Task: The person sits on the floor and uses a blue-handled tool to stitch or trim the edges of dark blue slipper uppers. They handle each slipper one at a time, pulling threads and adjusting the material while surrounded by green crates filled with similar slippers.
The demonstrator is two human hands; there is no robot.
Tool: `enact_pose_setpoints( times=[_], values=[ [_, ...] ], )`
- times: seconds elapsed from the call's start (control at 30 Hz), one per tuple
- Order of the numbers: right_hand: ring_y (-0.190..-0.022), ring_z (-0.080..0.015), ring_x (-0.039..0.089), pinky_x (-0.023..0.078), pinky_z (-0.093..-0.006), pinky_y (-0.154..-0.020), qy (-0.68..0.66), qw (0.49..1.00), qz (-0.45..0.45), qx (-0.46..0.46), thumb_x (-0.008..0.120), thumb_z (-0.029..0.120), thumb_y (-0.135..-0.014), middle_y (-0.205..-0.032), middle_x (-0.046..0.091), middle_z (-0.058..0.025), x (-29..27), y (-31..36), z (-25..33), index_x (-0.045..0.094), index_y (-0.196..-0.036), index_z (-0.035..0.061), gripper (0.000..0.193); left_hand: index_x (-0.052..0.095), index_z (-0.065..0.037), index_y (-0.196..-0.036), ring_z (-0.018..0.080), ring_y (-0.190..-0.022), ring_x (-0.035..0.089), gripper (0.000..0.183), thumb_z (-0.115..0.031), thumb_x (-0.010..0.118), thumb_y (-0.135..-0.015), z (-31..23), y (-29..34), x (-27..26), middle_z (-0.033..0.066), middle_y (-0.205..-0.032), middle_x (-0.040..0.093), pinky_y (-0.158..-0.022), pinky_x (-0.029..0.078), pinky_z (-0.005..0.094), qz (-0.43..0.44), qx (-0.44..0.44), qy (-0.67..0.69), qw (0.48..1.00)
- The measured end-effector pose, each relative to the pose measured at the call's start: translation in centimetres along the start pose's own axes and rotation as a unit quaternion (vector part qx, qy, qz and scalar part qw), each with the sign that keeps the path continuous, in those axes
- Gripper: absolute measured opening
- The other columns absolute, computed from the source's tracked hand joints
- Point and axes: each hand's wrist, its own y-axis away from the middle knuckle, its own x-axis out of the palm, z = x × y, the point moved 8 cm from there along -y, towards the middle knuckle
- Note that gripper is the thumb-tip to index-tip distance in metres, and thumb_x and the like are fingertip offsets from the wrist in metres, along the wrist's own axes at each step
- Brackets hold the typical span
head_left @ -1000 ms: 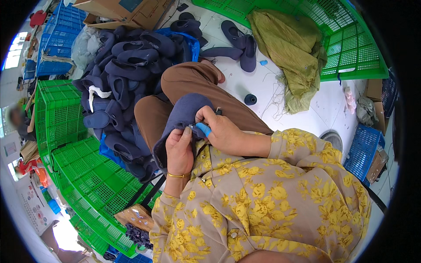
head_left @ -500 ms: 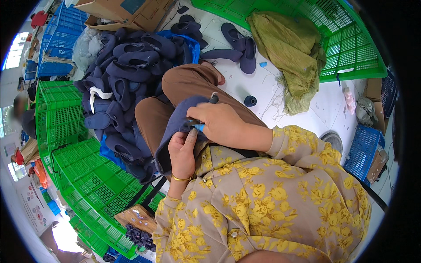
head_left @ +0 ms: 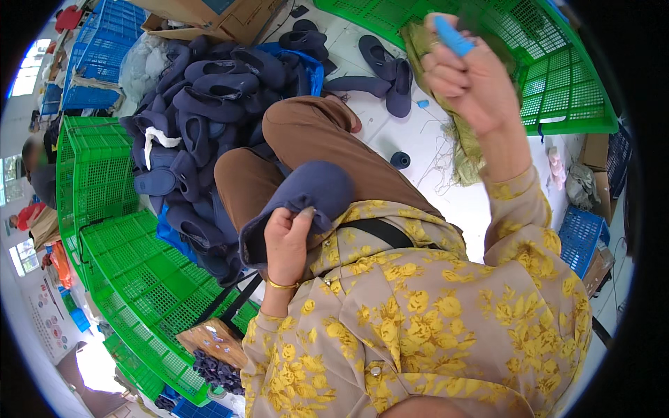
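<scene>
No word or number can be made out from where I stand. On the wall at the far left, a pale chart (head_left: 47, 322) bears a cluster of small, reddish, rounded figures with a slender slanted shape above them, any print being too small to read. A cardboard box (head_left: 245, 21) at the top carries a dark blue patch (head_left: 221, 5) on its side, cut off by the view's upper edge and likewise illegible.

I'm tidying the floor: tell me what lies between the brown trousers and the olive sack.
In the head view, navy shoes, a blue scrap, a dark spool and loose threads lie there on white floor.
</scene>
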Motion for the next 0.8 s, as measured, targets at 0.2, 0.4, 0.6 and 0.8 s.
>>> enact_pose_setpoints(
  times=[0.2, 0.4, 0.6, 0.8],
  values=[
    [-0.054, -0.0032, 0.035, 0.030, -0.0197, -0.049, 0.160, 0.984, -0.067, -0.039, 0.053, 0.013, -0.098, -0.072, 0.049, 0.0042, -0.5, 2.3, -2.1, 0.058, -0.107, 0.0052, 0.013, 0.062, 0.004, -0.110, 0.0109, -0.088, 0.062, 0.020, -0.006, 0.058, -0.094, 1.1, -0.7, 0.7, 0.0063, -0.104, 0.068, -0.080, 0.049, 0.0244, 0.065, -0.044, 0.009, 0.997],
    [-0.082, -0.0237, 0.067, 0.052, -0.0337, -0.070, 0.515, 0.844, 0.148, -0.029, 0.064, 0.001, -0.082, -0.093, 0.070, -0.0073, 4.8, 6.4, -12.8, 0.068, -0.105, 0.0072, 0.024, 0.062, 0.005, -0.109, 0.0104, -0.093, 0.062, 0.017, -0.005, 0.055, -0.097, 1.0, -1.0, 1.4, 0.0078, -0.107, 0.068, -0.087, 0.049, 0.0253, 0.111, -0.042, 0.092, 0.989],
    [-0.085, -0.0283, 0.068, 0.055, -0.0366, -0.072, 0.604, 0.769, 0.209, -0.035, 0.062, -0.005, -0.068, -0.097, 0.071, -0.0112, 6.4, 7.7, -14.9, 0.069, -0.111, 0.0082, 0.046, 0.062, 0.004, -0.109, 0.0095, -0.095, 0.061, 0.016, -0.004, 0.055, -0.097, 1.5, -1.2, 1.2, 0.0065, -0.107, 0.068, -0.089, 0.047, 0.0251, 0.115, -0.042, 0.114, 0.986],
    [-0.082, -0.0279, 0.068, 0.055, -0.0368, -0.070, 0.624, 0.748, 0.227, -0.024, 0.063, -0.004, -0.069, -0.095, 0.071, -0.0106, 6.6, 7.6, -14.8, 0.068, -0.112, 0.0077, 0.045, 0.062, 0.003, -0.108, 0.0093, -0.094, 0.061, 0.015, -0.003, 0.055, -0.097, 1.9, -1.3, 0.8, 0.0068, -0.106, 0.068, -0.087, 0.048, 0.0249, 0.132, -0.036, 0.119, 0.983]
  ],
)
